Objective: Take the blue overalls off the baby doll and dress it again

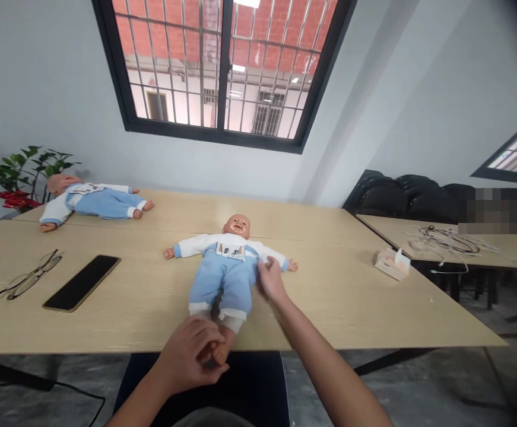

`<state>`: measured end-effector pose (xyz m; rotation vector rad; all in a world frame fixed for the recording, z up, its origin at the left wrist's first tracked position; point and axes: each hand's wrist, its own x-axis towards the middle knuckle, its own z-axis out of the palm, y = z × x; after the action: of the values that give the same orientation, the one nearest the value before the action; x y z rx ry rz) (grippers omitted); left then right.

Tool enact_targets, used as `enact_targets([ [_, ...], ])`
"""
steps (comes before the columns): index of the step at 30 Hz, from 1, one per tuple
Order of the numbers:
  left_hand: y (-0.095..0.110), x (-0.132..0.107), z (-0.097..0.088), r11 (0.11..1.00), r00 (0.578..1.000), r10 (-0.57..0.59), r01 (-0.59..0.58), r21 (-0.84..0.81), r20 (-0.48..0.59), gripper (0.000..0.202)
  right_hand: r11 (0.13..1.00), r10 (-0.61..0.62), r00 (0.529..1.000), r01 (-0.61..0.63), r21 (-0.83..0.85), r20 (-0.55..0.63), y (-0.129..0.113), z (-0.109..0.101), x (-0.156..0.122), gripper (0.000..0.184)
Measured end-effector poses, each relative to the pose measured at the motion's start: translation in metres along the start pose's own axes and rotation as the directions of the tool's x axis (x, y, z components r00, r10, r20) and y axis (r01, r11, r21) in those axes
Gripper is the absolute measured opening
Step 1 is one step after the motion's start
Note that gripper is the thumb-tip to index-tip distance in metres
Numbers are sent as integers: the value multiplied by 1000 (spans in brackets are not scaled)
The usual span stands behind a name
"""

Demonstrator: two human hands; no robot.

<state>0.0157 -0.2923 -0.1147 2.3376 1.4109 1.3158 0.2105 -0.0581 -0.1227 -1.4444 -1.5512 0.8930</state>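
A baby doll (227,261) in a white top and light blue trousers lies on its back on the wooden table (342,296), feet toward me. My left hand (191,353) is closed around the doll's feet at the table's front edge. My right hand (270,280) rests on the doll's hip, fingers pinching the waistband of the blue trousers.
A second, similarly dressed doll (93,201) lies at the far left, beside a potted plant (18,178). Glasses (29,276) and a black phone (82,282) lie to the left. A tissue box (392,263) sits to the right. Another table with cables (449,242) and black chairs stand beyond.
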Motion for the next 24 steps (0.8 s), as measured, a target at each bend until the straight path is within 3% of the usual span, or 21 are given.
enact_targets([
  [4, 23, 32, 23, 995, 958, 18, -45, 89, 288, 32, 993, -7, 987, -12, 122, 159, -5, 1, -37, 91],
  [7, 32, 54, 45, 985, 911, 11, -80, 151, 412, 40, 994, -59, 964, 32, 107, 260, -12, -5, -49, 97],
  [11, 40, 74, 67, 980, 871, -38, -64, 189, 489, 42, 993, -91, 950, 62, 105, 298, -17, -21, -39, 80],
  [13, 42, 82, 65, 987, 865, 3, -83, 138, 501, 44, 995, -91, 946, 72, 74, 311, -17, -30, -31, 77],
  [15, 35, 94, 50, 994, 886, 73, -101, 37, 458, 43, 995, -97, 926, 101, 8, 364, -20, -42, -24, 79],
  [16, 26, 102, 38, 995, 906, 96, -102, -8, 411, 40, 989, -124, 908, 148, -29, 400, -23, -47, -21, 81],
  [18, -4, 120, 11, 1000, 970, -27, 24, 15, 241, 27, 944, -243, 862, 316, -95, 445, -34, -54, -14, 79],
  [19, -25, 130, -3, 994, 982, -99, 91, 56, 160, 22, 901, -323, 835, 416, -127, 445, -42, -55, -10, 74],
  [22, -95, 154, -31, 922, 940, -340, 338, 187, -23, 21, 738, -516, 749, 635, -227, 416, -74, -36, 8, 55],
  [24, -135, 161, -33, 894, 910, -414, 407, 189, 1, 23, 653, -556, 702, 700, -289, 445, -94, -9, 24, 54],
])
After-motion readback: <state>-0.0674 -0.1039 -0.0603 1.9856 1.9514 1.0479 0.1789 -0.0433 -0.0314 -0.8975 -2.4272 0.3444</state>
